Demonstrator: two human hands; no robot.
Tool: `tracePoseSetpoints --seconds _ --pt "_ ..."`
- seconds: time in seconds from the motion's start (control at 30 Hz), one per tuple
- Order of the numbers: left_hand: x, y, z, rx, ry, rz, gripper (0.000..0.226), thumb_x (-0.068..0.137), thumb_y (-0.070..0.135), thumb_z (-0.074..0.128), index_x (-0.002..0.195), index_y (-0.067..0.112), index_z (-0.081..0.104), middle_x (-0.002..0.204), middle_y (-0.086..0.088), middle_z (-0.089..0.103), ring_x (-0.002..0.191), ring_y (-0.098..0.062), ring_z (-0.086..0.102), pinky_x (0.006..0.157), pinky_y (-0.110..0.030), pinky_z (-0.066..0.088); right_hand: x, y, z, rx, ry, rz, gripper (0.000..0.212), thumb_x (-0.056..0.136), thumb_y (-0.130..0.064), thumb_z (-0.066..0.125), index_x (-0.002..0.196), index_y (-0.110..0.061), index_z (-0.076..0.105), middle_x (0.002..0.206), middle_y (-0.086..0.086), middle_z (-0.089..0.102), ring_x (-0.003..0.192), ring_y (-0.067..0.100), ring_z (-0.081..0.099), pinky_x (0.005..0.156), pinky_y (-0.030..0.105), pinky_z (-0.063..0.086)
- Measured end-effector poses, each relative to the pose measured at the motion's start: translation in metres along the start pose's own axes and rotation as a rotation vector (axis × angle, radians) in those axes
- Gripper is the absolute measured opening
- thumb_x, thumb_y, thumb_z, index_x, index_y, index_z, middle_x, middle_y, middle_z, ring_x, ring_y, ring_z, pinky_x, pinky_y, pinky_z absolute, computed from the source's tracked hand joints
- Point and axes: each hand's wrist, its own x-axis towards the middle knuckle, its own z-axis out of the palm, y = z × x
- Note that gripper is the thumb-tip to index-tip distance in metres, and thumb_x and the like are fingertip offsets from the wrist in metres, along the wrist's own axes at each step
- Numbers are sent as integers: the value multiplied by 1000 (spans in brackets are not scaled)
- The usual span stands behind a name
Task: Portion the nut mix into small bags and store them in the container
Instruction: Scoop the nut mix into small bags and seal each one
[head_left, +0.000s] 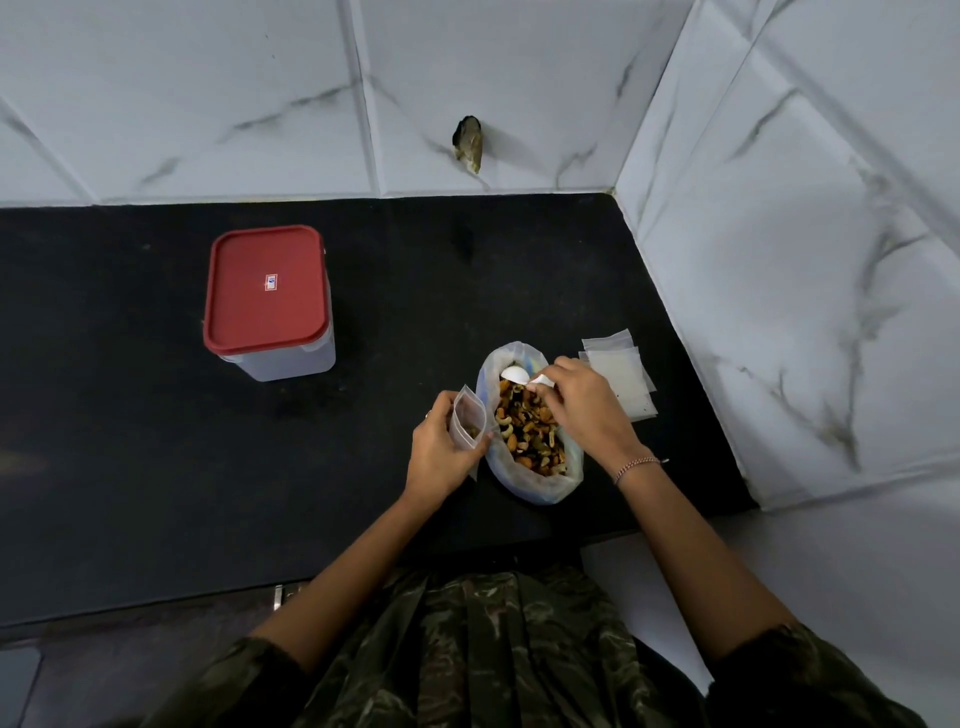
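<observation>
While left hand (441, 449) clamps fingers on clear small bag (469, 422), right hand (584, 408) pinches smooth white spoon (515, 374) over lumpy nut mix (532, 434).

Sticker (269, 282): small red, white and blue label, centre of the red lid (244, 317) of the container (291, 361); print too small to read.
Other text: none legible.

Black countertop (130, 415); white marbled wall tiles (208, 78); dark wall stub (469, 143).
</observation>
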Motion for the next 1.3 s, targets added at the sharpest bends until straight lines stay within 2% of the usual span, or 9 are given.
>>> tracePoseSetpoints --seconds 0.1,0.23,0.33,0.43,0.57,0.77,0.9,1.13,1.3 --pt "0 -2 0 5 0 -4 44 78 29 77 114 19 53 106 7 62 97 -4 60 78 -15 50 1 5 -3 47 -31 62 23 94 -27 53 108 -11 63 97 2 58 88 10 54 75 20 45" --pt "1 -1 1 2 2 -14 43 78 28 78 112 19 54 102 9 62 94 -4 61 76 -13 50 5 7 -5 190 -34 217 20 93 -30 55 84 -14 61 77 -2 55 70 7 52 59 15 36" --pt "1 0 2 4 -3 -24 42 77 26 78 111 20 54 103 8 63 95 -4 61 75 -12 49 6 2 0 308 -17 326 24 93 -30 55 71 -21 54 66 -6 53 62 5 51 54 15 34" --pt "0 0 1 -10 -9 -33 43 77 24 78 112 20 53 104 8 63 96 -5 62 78 -16 52 5 2 -1 347 -58 413 30 94 -32 55 65 -23 50 63 -5 51 58 4 49 53 16 33" --pt "0 2 1 -12 -6 -42 41 78 21 77 111 20 53 101 10 62 94 -4 62 75 -16 52 3 7 -3 510 -99 536 26 93 -32 55 69 -21 57 66 0 57 63 11 56 58 23 46" --pt "-2 2 1 -17 -4 -46 39 78 21 77 109 20 54 98 10 63 93 -3 63 76 -16 52 -4 4 4 798 -45 754 23 93 -30 57 75 -16 61 67 -1 55 57 6 51 49 16 39" --pt "-4 5 1 -21 5 -52 41 78 28 77 112 22 54 98 11 63 94 -2 62 75 -11 50 -11 12 3 1034 7 908 17 91 -25 60 81 -12 65 65 -1 51 57 7 46 52 18 41" --pt "-4 15 -3 59 108 -48 41 76 39 76 108 24 54 94 12 64 89 -5 64 75 -31 56 -25 17 -4 1379 84 1010 14 90 -18 61 81 -8 63 62 -1 45 50 4 38 40 11 35" --pt "1 18 -4 2 100 0 36 77 32 76 105 22 55 95 9 65 90 -6 64 80 -36 56 -29 3 -16 1513 121 990 15 90 -17 61 78 -7 63 60 -1 45 50 4 38 41 12 33"
